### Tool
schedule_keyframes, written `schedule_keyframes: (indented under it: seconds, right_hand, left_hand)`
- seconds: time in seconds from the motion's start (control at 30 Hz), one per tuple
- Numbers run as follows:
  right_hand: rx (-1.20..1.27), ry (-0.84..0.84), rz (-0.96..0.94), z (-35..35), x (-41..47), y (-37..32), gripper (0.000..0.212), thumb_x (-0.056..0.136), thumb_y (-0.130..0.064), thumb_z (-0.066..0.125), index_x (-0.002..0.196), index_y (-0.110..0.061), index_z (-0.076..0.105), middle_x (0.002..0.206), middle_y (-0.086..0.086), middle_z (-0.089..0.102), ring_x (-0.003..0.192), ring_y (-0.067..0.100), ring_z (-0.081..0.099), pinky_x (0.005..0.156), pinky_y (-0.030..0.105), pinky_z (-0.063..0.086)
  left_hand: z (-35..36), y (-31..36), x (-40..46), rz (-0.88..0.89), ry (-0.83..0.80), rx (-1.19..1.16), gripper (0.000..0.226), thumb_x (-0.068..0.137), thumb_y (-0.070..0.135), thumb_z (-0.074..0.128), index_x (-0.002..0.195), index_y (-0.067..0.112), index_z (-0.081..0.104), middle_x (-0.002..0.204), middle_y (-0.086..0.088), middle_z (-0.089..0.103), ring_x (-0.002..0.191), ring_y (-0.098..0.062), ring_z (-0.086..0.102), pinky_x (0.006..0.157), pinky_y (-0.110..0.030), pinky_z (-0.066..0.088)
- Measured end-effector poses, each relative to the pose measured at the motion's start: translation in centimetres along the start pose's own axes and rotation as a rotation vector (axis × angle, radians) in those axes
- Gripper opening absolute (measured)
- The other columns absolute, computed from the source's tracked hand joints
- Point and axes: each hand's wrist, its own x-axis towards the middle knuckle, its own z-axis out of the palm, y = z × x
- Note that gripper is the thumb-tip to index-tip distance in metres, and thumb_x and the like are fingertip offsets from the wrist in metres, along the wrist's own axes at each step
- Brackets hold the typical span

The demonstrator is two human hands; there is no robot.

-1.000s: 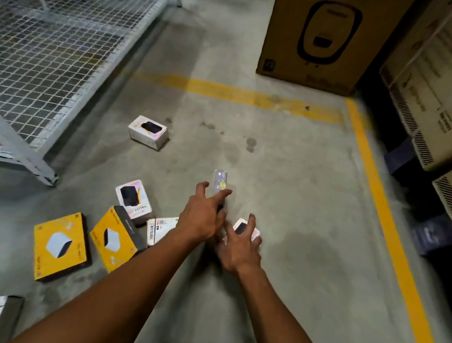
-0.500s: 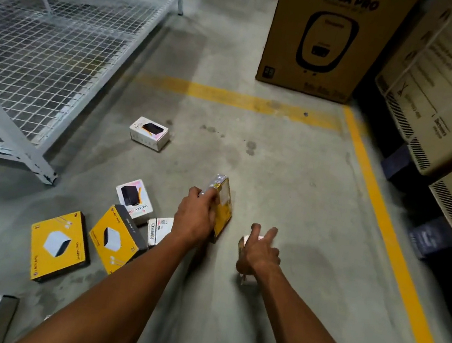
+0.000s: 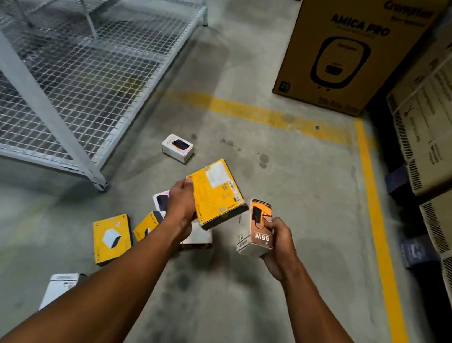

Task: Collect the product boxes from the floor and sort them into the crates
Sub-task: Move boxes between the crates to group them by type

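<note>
Nearest the camera, a white box (image 3: 58, 290) lay on the concrete floor (image 3: 286, 209) at the lower left, partly hidden by the left forearm. Just beyond it a flat yellow box (image 3: 111, 238) rested face up, with a second yellow box (image 3: 146, 225) beside it, half covered by the left wrist.

The right hand (image 3: 278, 245) was curled around a narrow white and orange box (image 3: 257, 229) marked 65W, held upright above the floor; the thumb pressed its printed face and the fingers wrapped behind, so the box stood out to the left of the palm. The left hand (image 3: 181, 208) gripped a yellow product box (image 3: 217, 193) by its near left corner, thumb on top, and the box tilted up and away to the right of the hand, clear of the floor. Its far corner came just beside the top of the 65W box.

Under the left hand, a white box with a dark picture (image 3: 160, 200) and a pale box (image 3: 198, 238) lay on the floor. Further out, a small white box (image 3: 177, 148) sat alone. Beyond it were a yellow floor line (image 3: 256, 113), a wire-mesh rack (image 3: 74, 62) to the left, and a large brown carton (image 3: 349, 49) marked AMICA PRO.
</note>
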Motion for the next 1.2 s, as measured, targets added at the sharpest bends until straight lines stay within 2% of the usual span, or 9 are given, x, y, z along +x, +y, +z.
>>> schedule_keyframes:
  seconds: [0.17,0.47,0.6,0.67,0.77,0.87,0.93,1.03,1.2]
  right_hand:
    - [0.068,-0.035,0.045,2.0,-11.1,-6.1,0.037,0.095,-0.03,0.043,0.112,-0.015,0.072,0.099,0.01,0.074,0.08,0.027,0.067,0.077,0.04,0.05]
    - [-0.114,-0.086,-0.017,9.0,-32.9,-23.1,0.04,0.093,-0.042,0.06,0.125,-0.019,0.07,0.118,0.012,0.075,0.1,0.03,0.071,0.088,0.047,0.052]
    - [-0.272,-0.061,-0.167,14.0,-42.2,-30.6,0.04,0.09,-0.042,0.074,0.127,-0.031,0.064,0.117,0.005,0.076,0.106,0.029,0.074,0.082,0.044,0.056]
    - [-0.32,-0.044,-0.238,16.6,-46.0,-33.2,0.047,0.085,-0.046,0.079,0.126,-0.03,0.062,0.111,0.002,0.077,0.099,0.022,0.076,0.079,0.043,0.058]
    - [-0.37,-0.085,-0.295,21.2,-51.6,-37.2,0.07,0.065,-0.057,0.081,0.125,-0.027,0.062,0.108,0.004,0.078,0.094,0.023,0.076,0.075,0.042,0.059]
    - [-0.397,-0.173,-0.342,25.9,-56.1,-39.8,0.07,0.064,-0.05,0.081,0.125,-0.024,0.061,0.11,0.006,0.078,0.094,0.025,0.077,0.074,0.039,0.058]
    - [-0.422,-0.211,-0.371,29.5,-58.8,-40.8,0.064,0.069,-0.046,0.085,0.124,-0.022,0.062,0.105,0.005,0.079,0.094,0.023,0.077,0.079,0.039,0.057]
    - [-0.431,-0.275,-0.445,34.9,-62.7,-41.8,0.043,0.089,-0.026,0.081,0.126,-0.016,0.062,0.101,0.005,0.08,0.087,0.02,0.078,0.069,0.032,0.055]
    - [-0.435,-0.361,-0.532,43.3,-69.0,-41.6,0.035,0.094,-0.023,0.075,0.125,-0.018,0.06,0.101,-0.001,0.076,0.076,0.001,0.072,0.063,0.022,0.048]
  left_hand:
    - [-2.8,9.0,-9.3,-0.073,0.044,-0.089,0.033,0.109,0.038,0.048,0.107,0.012,0.067,0.092,-0.013,0.073,0.078,-0.029,0.071,0.08,-0.049,0.06]
    - [-6.3,29.9,-29.9,0.004,0.018,-0.064,0.031,0.099,0.035,0.072,0.121,0.014,0.069,0.109,-0.008,0.08,0.099,-0.029,0.078,0.087,-0.053,0.063]
    - [-9.0,40.1,-38.1,0.162,0.066,0.067,0.039,0.087,0.029,0.085,0.118,0.017,0.065,0.112,-0.005,0.078,0.103,-0.025,0.076,0.088,-0.045,0.062]
    - [-10.8,44.3,-41.4,0.251,0.107,0.158,0.035,0.084,0.026,0.088,0.109,0.023,0.064,0.105,0.003,0.075,0.102,-0.018,0.072,0.086,-0.031,0.056]
    - [-14.2,51.0,-45.7,0.337,0.162,0.277,0.048,0.07,0.057,0.089,0.105,0.038,0.061,0.101,0.009,0.075,0.098,-0.01,0.07,0.088,-0.035,0.056]
    - [-18.7,56.2,-47.7,0.416,0.238,0.312,0.061,0.056,0.074,0.081,0.105,0.045,0.06,0.103,0.009,0.075,0.101,-0.015,0.071,0.092,-0.046,0.057]
    - [-21.5,60.4,-50.5,0.48,0.317,0.319,0.052,0.066,0.062,0.088,0.105,0.04,0.061,0.102,0.009,0.073,0.1,-0.019,0.07,0.091,-0.043,0.056]
    - [-25.5,65.5,-53.7,0.535,0.424,0.282,0.039,0.079,0.036,0.091,0.105,0.03,0.062,0.098,0.008,0.07,0.099,-0.023,0.068,0.087,-0.04,0.053]
    - [-32.8,70.3,-57.4,0.578,0.492,0.212,0.037,0.087,0.031,0.086,0.112,0.021,0.06,0.101,0.005,0.066,0.096,-0.021,0.064,0.08,-0.034,0.044]
